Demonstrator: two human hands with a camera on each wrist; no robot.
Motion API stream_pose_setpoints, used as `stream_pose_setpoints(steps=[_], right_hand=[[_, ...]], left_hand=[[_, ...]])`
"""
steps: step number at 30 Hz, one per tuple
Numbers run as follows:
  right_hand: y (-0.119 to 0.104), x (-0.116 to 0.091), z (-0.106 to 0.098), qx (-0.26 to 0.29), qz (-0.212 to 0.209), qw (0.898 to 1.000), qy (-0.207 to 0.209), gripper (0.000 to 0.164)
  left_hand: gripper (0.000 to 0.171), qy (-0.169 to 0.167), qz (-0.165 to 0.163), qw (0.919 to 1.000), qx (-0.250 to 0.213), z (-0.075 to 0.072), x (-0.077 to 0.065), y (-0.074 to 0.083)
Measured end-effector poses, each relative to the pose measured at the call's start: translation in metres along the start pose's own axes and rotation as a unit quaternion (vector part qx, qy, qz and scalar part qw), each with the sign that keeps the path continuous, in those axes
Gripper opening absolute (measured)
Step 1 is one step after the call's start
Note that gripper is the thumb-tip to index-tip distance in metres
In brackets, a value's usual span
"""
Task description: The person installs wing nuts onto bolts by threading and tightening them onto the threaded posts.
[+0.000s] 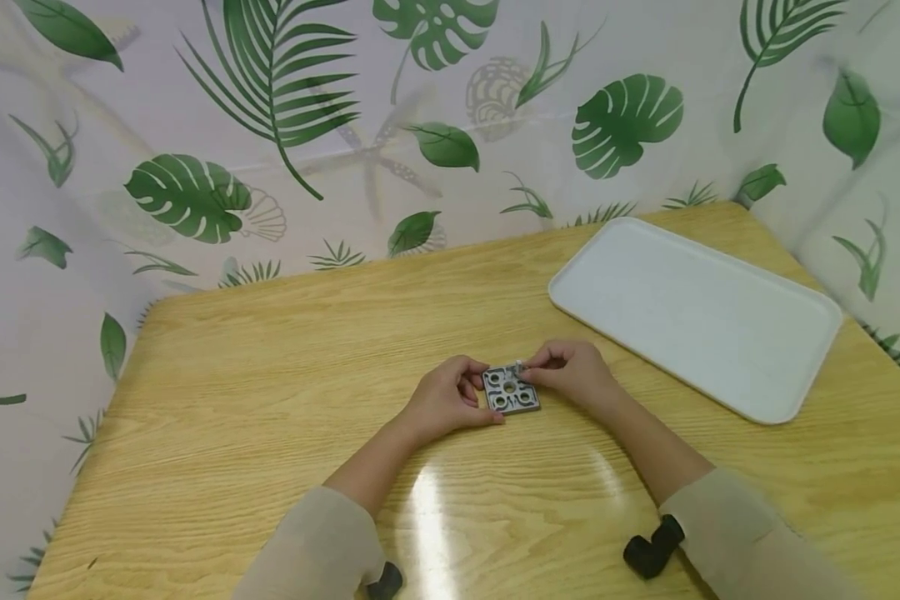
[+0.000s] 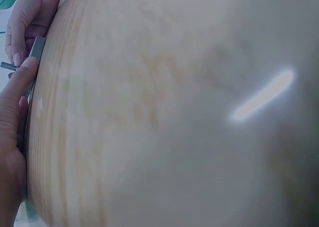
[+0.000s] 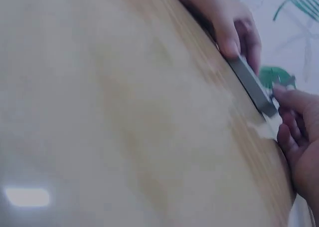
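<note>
A square grey metal plate [image 1: 512,398] with several round holes lies on the wooden table in the head view. My left hand [image 1: 444,396] grips it from the left, thumb along the front edge and fingers at the back left corner. At the far right corner my right hand [image 1: 579,375] pinches a small silvery screw-like piece [image 1: 518,367] between thumb and fingers. The piece stands up over the plate's corner hole. Seen edge-on in the right wrist view, the plate [image 3: 251,85] is thick, and the small piece [image 3: 286,81] sticks out above the right fingertips.
A white rectangular tray [image 1: 693,317] lies to the right, behind my right forearm. The wooden table [image 1: 270,400] ends at a leaf-patterned curtain [image 1: 360,108] at the back and sides. Black wrist fittings [image 1: 652,548] sit at the sleeve cuffs.
</note>
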State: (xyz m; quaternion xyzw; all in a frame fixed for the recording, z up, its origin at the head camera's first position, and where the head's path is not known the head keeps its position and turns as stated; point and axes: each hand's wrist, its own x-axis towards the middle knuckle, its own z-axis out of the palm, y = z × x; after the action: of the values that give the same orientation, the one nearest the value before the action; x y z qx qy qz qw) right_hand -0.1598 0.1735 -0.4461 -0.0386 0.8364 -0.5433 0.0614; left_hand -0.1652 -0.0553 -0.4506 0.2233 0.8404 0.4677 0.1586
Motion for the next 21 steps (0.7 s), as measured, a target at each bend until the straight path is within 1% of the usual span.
stream_pose_setpoints(steps=[3, 6, 10, 16, 19, 21], right_hand=[[-0.004, -0.011, 0.011, 0.005, 0.017, 0.998, 0.059, 0.017], [-0.007, -0.02, 0.018, -0.001, 0.033, 0.994, 0.105, 0.017], [-0.009, -0.026, 0.027, -0.018, 0.04, 0.989, 0.14, 0.019], [-0.013, -0.028, 0.031, -0.025, 0.031, 0.987, 0.157, 0.02], [-0.014, -0.029, 0.029, -0.027, 0.031, 0.988, 0.151, 0.021], [-0.012, -0.03, 0.025, -0.021, 0.033, 0.99, 0.136, 0.022]], left_hand=[[0.062, 0.001, -0.002, 1.0, -0.003, 0.0, 0.0, -0.001], [0.063, -0.001, -0.005, 1.0, -0.003, 0.001, 0.001, 0.0], [0.063, -0.005, -0.006, 1.0, 0.001, 0.001, 0.0, 0.0], [0.063, -0.006, -0.005, 1.0, 0.005, 0.0, 0.0, 0.001], [0.063, -0.004, -0.007, 1.0, 0.004, 0.0, 0.0, 0.001], [0.063, -0.004, -0.007, 1.0, 0.006, 0.001, 0.0, 0.001]])
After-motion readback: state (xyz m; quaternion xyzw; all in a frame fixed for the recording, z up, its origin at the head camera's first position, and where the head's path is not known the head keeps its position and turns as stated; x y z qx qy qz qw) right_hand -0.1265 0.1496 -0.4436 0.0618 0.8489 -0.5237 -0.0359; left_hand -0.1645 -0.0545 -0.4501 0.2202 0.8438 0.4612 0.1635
